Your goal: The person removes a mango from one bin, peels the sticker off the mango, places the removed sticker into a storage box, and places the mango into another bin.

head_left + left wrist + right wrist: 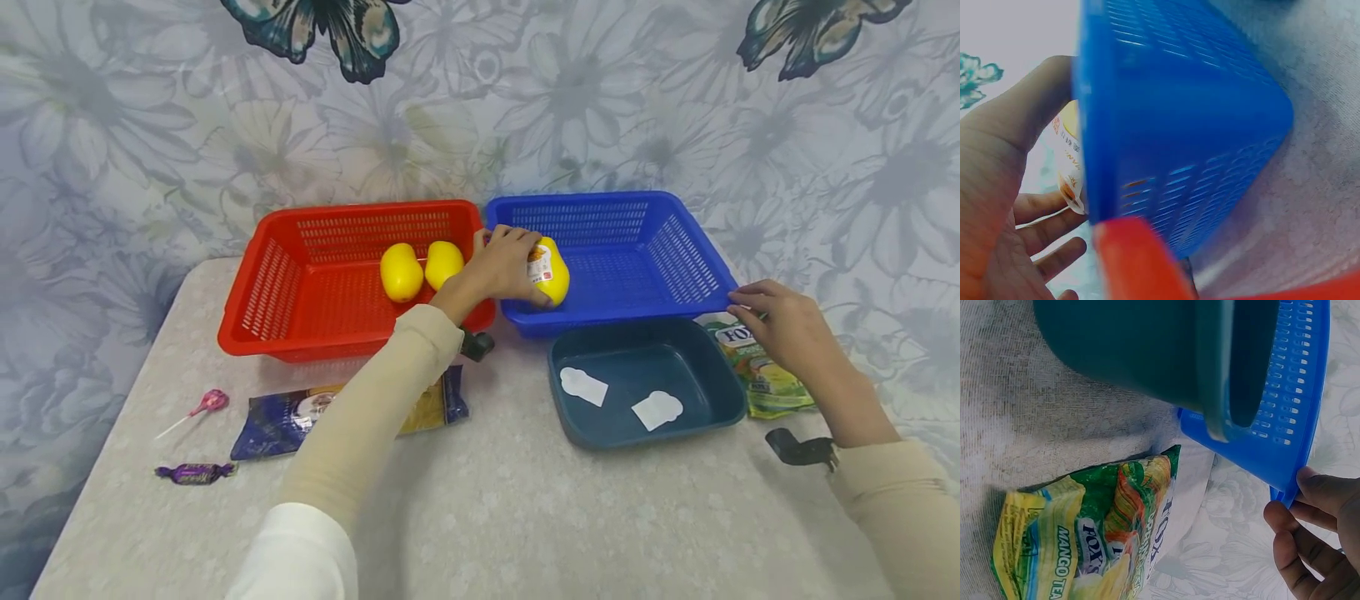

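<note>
Two slotted plastic baskets stand side by side at the middle of the frame: one red basket point(258, 292) on the left, one blue basket point(697, 258) on the right. One dark teal tub point(716, 392) sits below the blue one, with two white stickers point(583, 386) on its floor.

Three yellow bottles point(401, 272) in all: two in the red basket, one in the blue.

Two snack packets: one dark blue packet point(277, 421) at lower left, one green packet point(772, 387) at right.

One pink lollipop point(208, 403) and one purple wrapped candy point(193, 473) lie at lower left.

Two hands: the left hand point(504, 265) at centre, the right hand point(783, 329) at right.
</note>
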